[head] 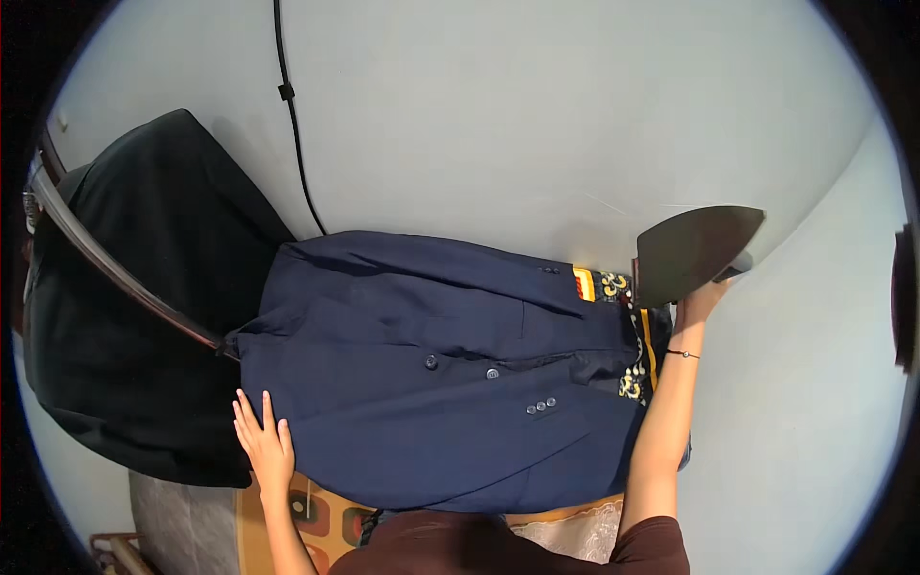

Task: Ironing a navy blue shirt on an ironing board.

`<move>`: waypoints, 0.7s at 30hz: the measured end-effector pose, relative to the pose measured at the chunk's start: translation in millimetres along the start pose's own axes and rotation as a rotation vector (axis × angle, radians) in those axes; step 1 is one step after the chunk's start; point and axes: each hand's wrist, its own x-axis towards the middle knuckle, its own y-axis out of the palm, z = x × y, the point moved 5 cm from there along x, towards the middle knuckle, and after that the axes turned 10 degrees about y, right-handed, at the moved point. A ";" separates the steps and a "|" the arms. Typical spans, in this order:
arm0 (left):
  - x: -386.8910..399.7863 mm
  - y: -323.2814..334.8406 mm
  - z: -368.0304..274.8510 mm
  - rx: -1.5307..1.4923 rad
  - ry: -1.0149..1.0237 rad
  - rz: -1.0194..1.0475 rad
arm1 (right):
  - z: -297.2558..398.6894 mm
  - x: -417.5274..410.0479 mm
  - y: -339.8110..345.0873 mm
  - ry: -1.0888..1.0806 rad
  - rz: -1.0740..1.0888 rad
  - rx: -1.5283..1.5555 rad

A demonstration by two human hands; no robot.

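A navy blue suit jacket (402, 424) lies spread out before me, its collar end to the left. Dark buttons (431, 362) run down its front, and a sleeve (460, 266) stretches along the far side. My left hand (266, 442) rests flat on the jacket's left end with fingers apart. At the right, my right hand (706, 298) grips a clothes iron (693, 251) by its handle, which the iron partly hides. The iron's dark soleplate is turned up towards me, off the jacket front. Patterned black, yellow and white cloth (632, 384) shows beneath the jacket's right end.
A large black cloth-like cover (172, 287) stands at the left, with a curved rail (108, 259) crossing it towards the collar. Behind the jacket is a pale wall (503, 129), where a black cable (295, 129) hangs. Orange patterned cloth (316, 503) shows below the jacket.
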 end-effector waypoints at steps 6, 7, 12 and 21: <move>-0.6 -0.3 0.4 -0.001 0.007 -0.007 | -1.4 -2.8 21.5 -0.055 0.190 0.013; -1.1 0.4 1.3 0.000 0.007 -0.010 | -9.2 -9.6 29.6 -0.052 0.217 0.020; -1.4 2.9 1.5 -0.024 0.011 -0.024 | -73.6 -30.2 45.3 -0.007 0.031 -0.271; 0.7 3.0 0.5 -0.051 0.020 -0.054 | -139.3 -31.1 18.5 0.051 -0.018 -0.519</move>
